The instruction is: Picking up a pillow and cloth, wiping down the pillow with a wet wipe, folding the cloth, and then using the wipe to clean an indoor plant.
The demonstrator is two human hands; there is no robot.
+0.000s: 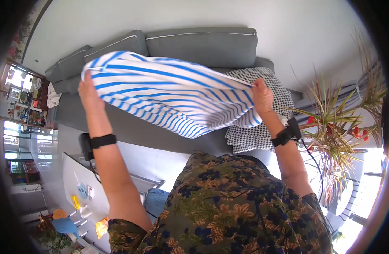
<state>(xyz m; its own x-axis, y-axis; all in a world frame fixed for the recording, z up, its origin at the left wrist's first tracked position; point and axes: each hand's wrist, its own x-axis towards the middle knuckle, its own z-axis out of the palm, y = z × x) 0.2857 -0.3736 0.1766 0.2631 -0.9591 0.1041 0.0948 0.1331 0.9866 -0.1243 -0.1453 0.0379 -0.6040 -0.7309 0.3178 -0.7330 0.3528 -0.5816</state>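
Note:
A white cloth with blue stripes (169, 92) is stretched out in the air over the grey sofa (124, 123). My left hand (90, 90) grips its left end, and my right hand (262, 96) holds the upper right edge in closed fingers. Between the two hands the cloth sags in folds, its lower edge hanging towards me. What kind of article it is, I cannot tell. Behind my right hand, houndstooth fabric (258, 139) in black and white lies at the sofa's right end. Each of my wrists wears a black strap with a small device and a cable.
Grey back cushions (201, 46) lean against the wall. A spiky-leaved plant (334, 127) stands close on the right. At lower left is a white table (70, 171) with a fan and small items, near a blue stool (66, 225). White fabric (52, 96) lies beyond the sofa's left end.

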